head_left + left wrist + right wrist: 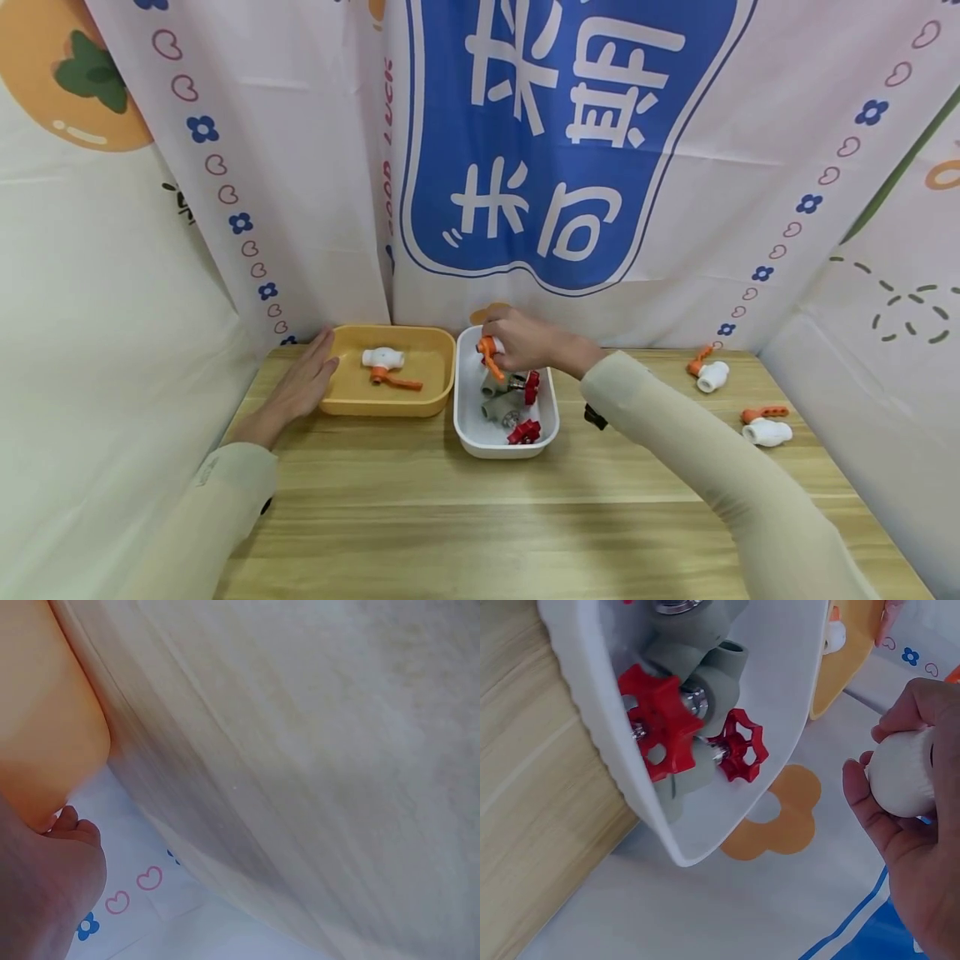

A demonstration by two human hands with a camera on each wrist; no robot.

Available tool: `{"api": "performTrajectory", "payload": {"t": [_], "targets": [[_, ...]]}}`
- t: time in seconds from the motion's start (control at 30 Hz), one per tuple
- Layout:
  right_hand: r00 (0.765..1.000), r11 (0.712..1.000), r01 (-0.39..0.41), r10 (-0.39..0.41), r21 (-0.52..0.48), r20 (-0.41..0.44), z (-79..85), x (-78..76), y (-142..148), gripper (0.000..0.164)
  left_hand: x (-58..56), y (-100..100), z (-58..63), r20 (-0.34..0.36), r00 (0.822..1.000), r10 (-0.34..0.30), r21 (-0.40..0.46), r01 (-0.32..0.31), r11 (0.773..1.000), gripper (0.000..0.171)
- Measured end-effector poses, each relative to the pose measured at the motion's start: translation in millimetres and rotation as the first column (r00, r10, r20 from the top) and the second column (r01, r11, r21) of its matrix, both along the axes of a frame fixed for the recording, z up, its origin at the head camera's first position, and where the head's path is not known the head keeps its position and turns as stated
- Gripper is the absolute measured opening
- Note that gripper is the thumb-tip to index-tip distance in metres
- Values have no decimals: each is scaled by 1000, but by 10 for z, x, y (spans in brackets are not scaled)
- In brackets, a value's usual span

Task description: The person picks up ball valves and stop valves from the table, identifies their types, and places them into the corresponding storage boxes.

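My right hand grips a white ball valve with an orange lever above the white tray. Its white body shows between thumb and fingers in the right wrist view. Inside that tray lie several grey valves with red handwheels. With fingers extended, my left hand touches the left end of the yellow tray. One white ball valve with an orange lever lies in the yellow tray. In the left wrist view the left hand shows only partly beside the tray's wall.
Two more white ball valves with orange levers lie on the right of the wooden table, one farther back and one nearer. A printed curtain hangs behind both trays, which stand side by side at the table's back edge.
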State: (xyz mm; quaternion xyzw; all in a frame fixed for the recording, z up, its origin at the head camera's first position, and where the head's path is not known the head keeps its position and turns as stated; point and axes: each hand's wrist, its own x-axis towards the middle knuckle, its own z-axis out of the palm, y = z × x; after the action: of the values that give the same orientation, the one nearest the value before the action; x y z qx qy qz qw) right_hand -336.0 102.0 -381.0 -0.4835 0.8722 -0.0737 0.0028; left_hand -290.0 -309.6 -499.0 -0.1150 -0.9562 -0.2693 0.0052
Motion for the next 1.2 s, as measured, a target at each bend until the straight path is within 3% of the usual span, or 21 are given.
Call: {"api": "performTrajectory", "payload": {"t": [0.33,0.57,0.77,1.2], "targets": [[1000,1000,16,-16,1,7,32,-67,-308,15,12,15,-22,4,1000,12,-1,-12,1000,61],[993,994,102,-104,46,48,5,-111,-487,13,21,10,-32,14,1000,18,-9,-18,1000,62],[991,992,107,-112,60,78,-30,-181,-619,9,25,19,-31,25,999,20,-1,-20,1000,63],[982,986,122,-137,114,131,-125,-249,-995,18,24,19,-18,15,1000,16,1,-16,1000,62]]}}
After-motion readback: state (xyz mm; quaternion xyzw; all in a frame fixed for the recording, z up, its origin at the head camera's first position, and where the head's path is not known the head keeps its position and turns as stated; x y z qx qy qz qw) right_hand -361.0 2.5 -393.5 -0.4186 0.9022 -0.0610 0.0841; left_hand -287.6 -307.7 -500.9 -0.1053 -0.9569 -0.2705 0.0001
